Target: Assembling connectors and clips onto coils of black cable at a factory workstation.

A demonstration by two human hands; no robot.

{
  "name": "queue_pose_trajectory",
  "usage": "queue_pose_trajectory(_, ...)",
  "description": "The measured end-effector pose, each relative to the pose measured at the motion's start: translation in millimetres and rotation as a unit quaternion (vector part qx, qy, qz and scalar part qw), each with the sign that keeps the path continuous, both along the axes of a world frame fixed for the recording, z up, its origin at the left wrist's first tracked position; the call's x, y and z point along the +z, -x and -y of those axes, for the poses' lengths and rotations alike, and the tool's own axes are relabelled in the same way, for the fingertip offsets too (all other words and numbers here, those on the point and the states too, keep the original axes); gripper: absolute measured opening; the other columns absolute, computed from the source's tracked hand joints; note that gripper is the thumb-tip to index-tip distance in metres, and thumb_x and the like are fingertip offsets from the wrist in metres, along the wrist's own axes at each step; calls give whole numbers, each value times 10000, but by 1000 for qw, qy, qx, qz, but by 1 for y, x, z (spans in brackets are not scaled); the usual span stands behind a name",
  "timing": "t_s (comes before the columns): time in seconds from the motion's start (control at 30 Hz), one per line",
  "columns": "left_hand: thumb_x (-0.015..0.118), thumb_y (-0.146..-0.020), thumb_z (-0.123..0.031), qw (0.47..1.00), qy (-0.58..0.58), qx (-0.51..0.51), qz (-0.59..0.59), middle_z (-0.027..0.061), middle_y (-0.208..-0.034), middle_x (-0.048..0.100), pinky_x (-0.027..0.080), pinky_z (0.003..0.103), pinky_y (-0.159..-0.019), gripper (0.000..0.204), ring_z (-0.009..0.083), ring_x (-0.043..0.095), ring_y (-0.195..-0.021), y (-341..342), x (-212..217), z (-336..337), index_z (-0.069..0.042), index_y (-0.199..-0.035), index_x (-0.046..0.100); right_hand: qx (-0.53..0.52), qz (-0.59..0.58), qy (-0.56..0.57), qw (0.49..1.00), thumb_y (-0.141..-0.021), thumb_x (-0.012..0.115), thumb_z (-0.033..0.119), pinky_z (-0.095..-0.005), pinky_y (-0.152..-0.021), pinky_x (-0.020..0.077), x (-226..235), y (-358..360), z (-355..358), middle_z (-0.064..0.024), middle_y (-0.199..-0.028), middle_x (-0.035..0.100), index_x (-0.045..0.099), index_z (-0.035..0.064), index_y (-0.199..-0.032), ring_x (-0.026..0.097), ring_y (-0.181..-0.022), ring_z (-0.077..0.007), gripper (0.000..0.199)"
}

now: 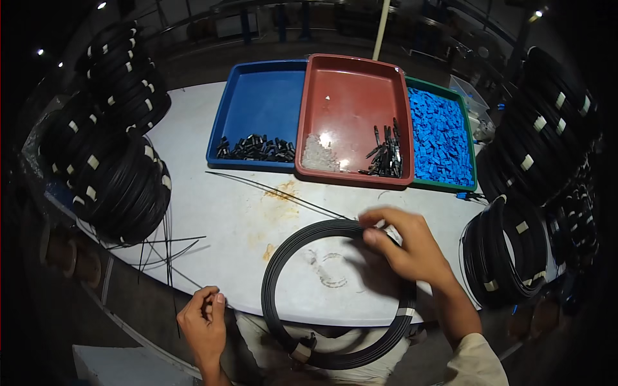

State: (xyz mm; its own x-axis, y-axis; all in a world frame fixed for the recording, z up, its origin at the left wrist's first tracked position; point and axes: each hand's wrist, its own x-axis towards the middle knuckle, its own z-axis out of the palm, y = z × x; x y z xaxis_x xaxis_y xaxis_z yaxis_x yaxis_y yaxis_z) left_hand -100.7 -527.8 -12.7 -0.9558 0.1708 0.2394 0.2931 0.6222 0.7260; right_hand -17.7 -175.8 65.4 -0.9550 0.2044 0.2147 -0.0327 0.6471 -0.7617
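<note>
A black cable coil [275, 270] lies partly on the white table and hangs over its front edge, with white tape round it in places. My right hand [405, 248] is closed round the coil's far right part, thumb and fingers pinching it. Two straight cable ends [277, 190] run from near those fingers to the far left across the table. My left hand [205, 321] is by the table's front edge, left of the coil, with its fingers curled in. Whether anything is between them is hidden.
Trays stand at the back: blue [222, 116] with black parts, red [354, 83] with clear and black pieces, green [475, 174] with blue connectors. Taped black coils are stacked at left [122, 186] and right [547, 135]; another coil [476, 257] stands nearer. Loose cables [168, 257] cross the left edge.
</note>
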Motion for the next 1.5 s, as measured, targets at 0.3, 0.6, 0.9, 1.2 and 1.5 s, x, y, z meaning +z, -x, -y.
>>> queue_pose_trajectory(0.3, 684, -933, -15, 990, -96, 54, -82, 91, -795, 718, 519, 218, -619, 143, 95, 670, -679, -9, 2, -27, 71, -1046, 699, 40, 63, -32, 997, -930, 690, 177, -420, -860, 547, -73, 114, -10, -224, -937, 736, 675, -63, -1084, 719, -918, -375, 285)
queue_pose_trajectory(0.6, 593, -951, 54, 980, -184, 72, 13, 227, -995, 751, 576, 257, -606, 467, 177, 748, -722, -19, 26, -53, 80, -1411, 519, 94, 27, 155, 983, -947, 641, -11, -308, -752, 577, -84, 111, -17, -148, -945, 752, 682, -72, -1087, 725, -846, -149, 158)
queue_pose_trajectory(0.9, 553, -968, 56, 991, -93, 30, -95, 216, -969, 757, 585, 260, -624, 391, 206, 769, -771, -47, 55, -50, 118, -1354, 561, 51, -6, 230, 972, -957, 671, 53, -246, -658, 514, -83, 104, -28, -52, -875, 719, 719, -32, -1083, 635, -727, -85, 160)
queue_pose_trajectory(1.2, 557, -985, 36, 979, -178, 33, -88, 173, -916, 744, 551, 240, -576, 316, 166, 742, -715, -24, 31, -56, 107, -1288, 614, 43, -50, 311, 948, -977, 644, 54, -221, -558, 424, -88, 103, -31, 5, -806, 628, 683, -29, -1108, 515, -620, -51, 159)
queue_pose_trajectory(1.5, 545, -1042, -73, 967, -237, -48, 82, 74, -919, 708, 483, 205, -671, 288, 96, 669, -799, 9, -27, -54, 75, -1277, 621, 76, -97, 384, 915, -992, 646, 90, -223, -579, 451, -95, 104, -38, 0, -810, 621, 667, -29, -1122, 540, -641, -61, 177)
